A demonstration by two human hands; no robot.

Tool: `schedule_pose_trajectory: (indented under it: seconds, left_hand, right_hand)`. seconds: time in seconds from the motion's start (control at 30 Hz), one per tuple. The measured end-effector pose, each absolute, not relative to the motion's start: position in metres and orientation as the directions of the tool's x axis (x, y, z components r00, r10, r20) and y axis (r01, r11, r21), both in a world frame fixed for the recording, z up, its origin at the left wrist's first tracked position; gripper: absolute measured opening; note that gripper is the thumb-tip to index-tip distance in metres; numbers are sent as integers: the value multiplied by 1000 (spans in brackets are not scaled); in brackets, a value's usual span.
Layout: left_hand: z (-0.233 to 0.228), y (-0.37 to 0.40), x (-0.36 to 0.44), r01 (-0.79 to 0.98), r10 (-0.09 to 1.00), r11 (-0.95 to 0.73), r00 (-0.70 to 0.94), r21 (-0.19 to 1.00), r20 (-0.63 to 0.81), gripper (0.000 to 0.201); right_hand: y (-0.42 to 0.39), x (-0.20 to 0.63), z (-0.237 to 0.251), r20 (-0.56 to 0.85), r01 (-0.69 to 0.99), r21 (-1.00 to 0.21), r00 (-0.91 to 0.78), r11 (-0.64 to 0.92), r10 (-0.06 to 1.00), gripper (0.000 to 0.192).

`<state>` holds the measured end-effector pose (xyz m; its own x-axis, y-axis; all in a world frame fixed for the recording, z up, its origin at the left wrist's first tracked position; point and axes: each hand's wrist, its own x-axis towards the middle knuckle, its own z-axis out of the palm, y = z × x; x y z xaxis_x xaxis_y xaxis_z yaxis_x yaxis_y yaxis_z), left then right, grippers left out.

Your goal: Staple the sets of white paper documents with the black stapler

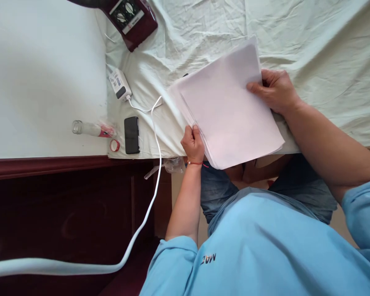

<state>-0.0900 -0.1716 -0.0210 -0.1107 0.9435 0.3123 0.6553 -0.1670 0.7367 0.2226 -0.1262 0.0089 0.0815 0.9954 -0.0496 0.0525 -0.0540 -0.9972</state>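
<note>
A stack of white paper (231, 111) lies tilted on the pale green sheet (311, 45), its near corner hanging past the edge toward the person's lap. The left hand (193, 144) pinches the stack's lower left edge, thumb on top and fingers curled under, where the sheets fan out slightly. The right hand (274, 90) rests on the stack's right edge, fingers pressing down on the top sheet. As far as can be judged, the sheets are gathered but not yet squared, since the left edges are uneven. Left of the stack lie a black phone (131, 135), a white charger (120, 83) with its cable (156, 135), a small bottle (89, 128) and a red ring (114, 145); a dark red device (131, 20) sits farther up.
</note>
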Motion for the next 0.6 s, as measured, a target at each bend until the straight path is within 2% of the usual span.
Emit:
schedule_pose_trajectory:
  seconds: [0.1, 0.2, 0.37, 0.5, 0.6]
  left_hand:
    - [-22, -170, -90, 687, 935, -150, -134, 711, 328, 65]
    - [-24, -168, -91, 721, 928, -137, -145, 679, 342, 60]
    - [-27, -168, -92, 712, 933, -100, -175, 695, 313, 26]
    - [-26, -170, -89, 698, 921, -95, -209, 710, 329, 30]
    - [-25, -171, -88, 711, 901, -98, -234, 697, 366, 36]
  right_hand:
    - [-124, 225, 5, -3, 31, -999, 175, -9, 985, 34]
    - [-121, 228, 4, -20, -31, -999, 219, -13, 976, 35]
    - [-121, 227, 9, -45, 61, -996, 209, -58, 977, 39]
    - [-124, 227, 15, -31, 197, -978, 161, -63, 986, 47]
    - [-125, 227, 17, -17, 237, -970, 159, -55, 987, 52]
